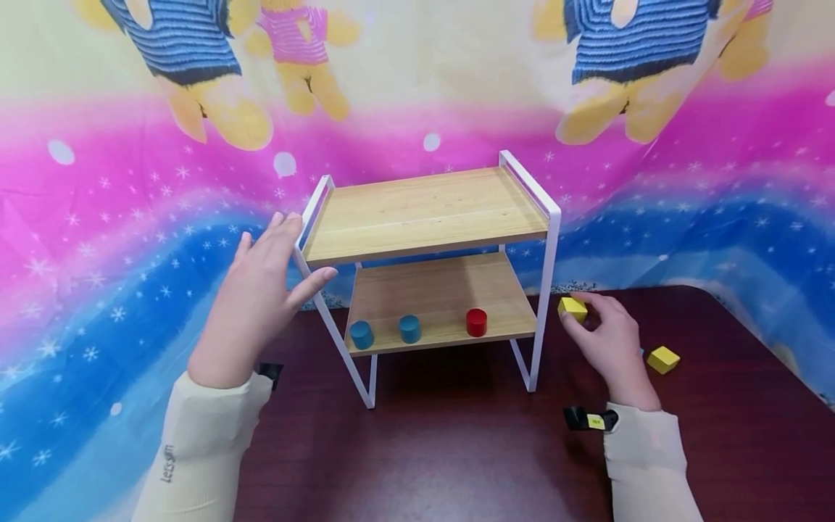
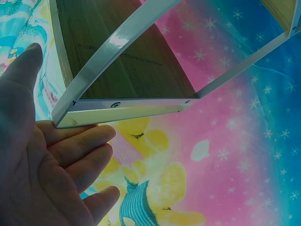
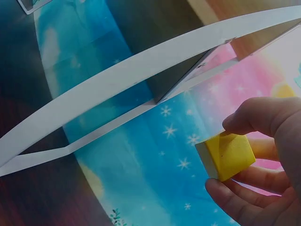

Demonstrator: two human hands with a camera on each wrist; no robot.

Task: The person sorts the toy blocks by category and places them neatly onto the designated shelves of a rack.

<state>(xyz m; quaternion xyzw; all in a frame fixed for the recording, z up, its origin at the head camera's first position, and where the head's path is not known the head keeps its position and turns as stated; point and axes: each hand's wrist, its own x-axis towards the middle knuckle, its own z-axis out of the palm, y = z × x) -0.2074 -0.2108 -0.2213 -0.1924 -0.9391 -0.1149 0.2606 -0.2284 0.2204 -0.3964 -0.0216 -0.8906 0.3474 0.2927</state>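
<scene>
A small two-tier shelf (image 1: 430, 214) with wooden boards and a white metal frame stands on the table. My left hand (image 1: 257, 290), its fingers extended, is at the frame's upper left corner; in the left wrist view the fingers (image 2: 89, 146) lie right at that corner. Between thumb and fingers my right hand (image 1: 609, 341) pinches a yellow block (image 3: 228, 155), just right of the shelf's right leg. Two blue cylinders (image 1: 409, 329) and a red cylinder (image 1: 477, 322) stand along the front of the lower board. The upper board bears nothing.
Behind the right hand, a second yellow block (image 1: 663, 359) lies on the dark red table (image 1: 443, 464). Partly hidden by that hand, a bit of something light blue (image 1: 641, 352) shows. A patterned cloth (image 1: 417, 87) with bears and snowflakes hangs behind the shelf.
</scene>
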